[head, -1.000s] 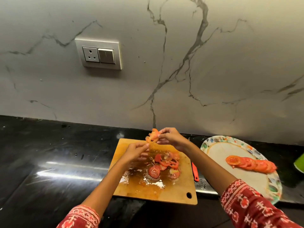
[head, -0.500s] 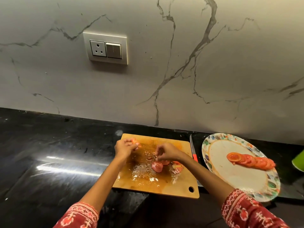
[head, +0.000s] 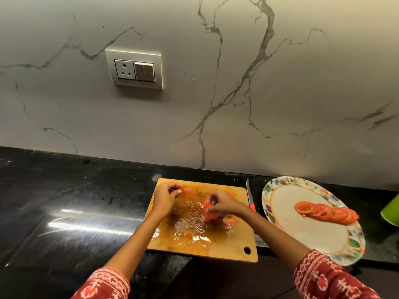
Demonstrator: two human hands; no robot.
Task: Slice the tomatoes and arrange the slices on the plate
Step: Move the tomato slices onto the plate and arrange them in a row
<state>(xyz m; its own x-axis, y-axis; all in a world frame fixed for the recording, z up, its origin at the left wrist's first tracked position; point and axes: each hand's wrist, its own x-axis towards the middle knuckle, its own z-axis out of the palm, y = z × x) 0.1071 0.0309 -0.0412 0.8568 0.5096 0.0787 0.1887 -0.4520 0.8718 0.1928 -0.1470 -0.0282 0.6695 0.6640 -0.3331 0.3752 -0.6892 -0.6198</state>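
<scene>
A wet wooden cutting board [head: 226, 249] lies on the black counter. My left hand [head: 164, 197] pinches a few tomato slices [head: 186, 190] over the board's far left corner. My right hand [head: 224, 205] grips a tomato slice [head: 208, 212] lifted off the small pile of slices [head: 230, 221] on the board. To the right, a patterned plate [head: 280, 216] carries a row of overlapping tomato slices [head: 326, 212]. A red-handled knife [head: 249, 194] rests between board and plate.
The marble wall with a socket and switch panel [head: 134, 69] rises behind the counter. A green object [head: 391, 209] sits at the right edge. The board's near edge and the plate overhang the black counter [head: 64, 212] front edge.
Both hands came down from above the board's far edge. My left hand kept its slices and moved left; my right hand dropped to the pile and picked up a slice.
</scene>
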